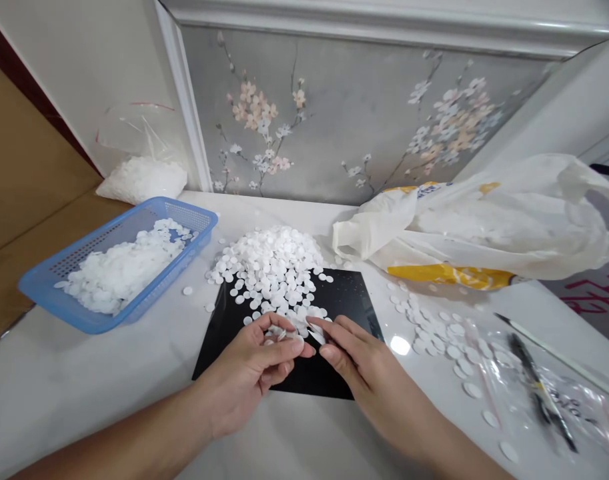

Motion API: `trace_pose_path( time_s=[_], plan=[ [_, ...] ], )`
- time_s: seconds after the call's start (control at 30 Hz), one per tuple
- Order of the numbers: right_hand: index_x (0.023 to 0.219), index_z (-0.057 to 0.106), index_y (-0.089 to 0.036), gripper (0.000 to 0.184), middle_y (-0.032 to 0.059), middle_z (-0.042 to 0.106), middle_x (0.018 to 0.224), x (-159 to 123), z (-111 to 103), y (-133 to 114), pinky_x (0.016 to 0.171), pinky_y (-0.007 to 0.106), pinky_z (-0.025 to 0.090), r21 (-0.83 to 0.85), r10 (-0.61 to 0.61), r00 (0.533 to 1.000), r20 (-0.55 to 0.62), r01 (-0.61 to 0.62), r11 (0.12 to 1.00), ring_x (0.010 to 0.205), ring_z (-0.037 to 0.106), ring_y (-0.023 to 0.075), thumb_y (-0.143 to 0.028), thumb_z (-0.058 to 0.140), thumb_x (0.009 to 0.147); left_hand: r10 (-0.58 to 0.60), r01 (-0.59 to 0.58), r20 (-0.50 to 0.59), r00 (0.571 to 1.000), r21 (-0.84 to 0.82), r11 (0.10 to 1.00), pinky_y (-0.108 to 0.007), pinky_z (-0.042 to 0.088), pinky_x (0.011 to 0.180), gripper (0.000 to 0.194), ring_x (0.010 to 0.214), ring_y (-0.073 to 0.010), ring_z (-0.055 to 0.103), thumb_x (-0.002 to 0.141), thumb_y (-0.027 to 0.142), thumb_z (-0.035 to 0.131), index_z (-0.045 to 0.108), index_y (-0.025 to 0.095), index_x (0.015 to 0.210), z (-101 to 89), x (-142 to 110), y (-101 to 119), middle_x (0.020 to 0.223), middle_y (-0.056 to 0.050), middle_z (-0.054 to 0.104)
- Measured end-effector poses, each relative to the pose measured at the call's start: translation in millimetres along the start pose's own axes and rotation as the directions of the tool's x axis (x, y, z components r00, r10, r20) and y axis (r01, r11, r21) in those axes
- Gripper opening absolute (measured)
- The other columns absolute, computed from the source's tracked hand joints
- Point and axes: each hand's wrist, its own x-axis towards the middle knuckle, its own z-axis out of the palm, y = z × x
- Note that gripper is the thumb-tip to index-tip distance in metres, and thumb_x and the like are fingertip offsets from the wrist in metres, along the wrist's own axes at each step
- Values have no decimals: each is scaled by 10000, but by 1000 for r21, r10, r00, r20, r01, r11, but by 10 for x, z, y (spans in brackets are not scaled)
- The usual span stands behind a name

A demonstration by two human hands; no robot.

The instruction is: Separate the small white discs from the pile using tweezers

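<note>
Several small white discs are pinched between the thumb and fingers of my left hand point(264, 360), over a black mat point(324, 380). Close beside it, my right hand point(357, 353) has its thumb and fingers closed on a thin white disc point(316, 335), seen nearly edge-on. Just beyond both hands rises a heap of white discs point(274, 260), spilling from the white table onto the mat's far part. The right palm faces down, so its curled fingers are partly hidden.
At left stands a blue basket point(91, 321) holding more discs, with a clear bag of white pieces point(143, 179) behind it. A white plastic bag point(464, 227) lies at right. Loose discs point(437, 333), a black pen point(541, 390) and a pale, dark-tipped stick point(559, 355) lie nearer.
</note>
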Motion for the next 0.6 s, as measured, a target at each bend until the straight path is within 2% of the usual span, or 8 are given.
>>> trace_pose_path(
  time_s=[0.1,0.2,0.33,0.6],
  plan=[
    [1047,584,-224,293,53,580,852,-6,1,-2,658,307,491,-24,-21,999,-35,20,1000,740,585,187,-368,341,969,-27,28,-20,999,20,999,-174,187,445,364,474,-15,385,657,252,801,633,164,967,0,4,13,792,-54,690],
    [876,558,-221,283,34,566,784,-7,0,0,601,283,473,-45,-40,998,-47,38,998,676,565,171,-360,333,975,-29,31,-36,999,55,998,-180,174,436,304,497,-22,411,635,282,815,673,141,865,8,11,15,802,-65,689],
    [947,565,-222,275,43,580,815,-16,7,-7,590,284,484,-121,-105,994,-34,100,988,668,583,169,-348,322,980,-7,11,-47,999,85,996,-196,160,432,247,505,-42,430,634,293,808,681,147,788,19,14,16,755,-47,678],
    [912,580,-211,370,67,603,796,-40,60,-18,537,274,488,-363,-221,974,-36,194,911,665,613,179,-375,259,994,-11,17,-47,999,125,992,-193,173,423,237,454,-46,406,653,297,797,656,147,769,33,-4,28,510,23,568]
  ],
)
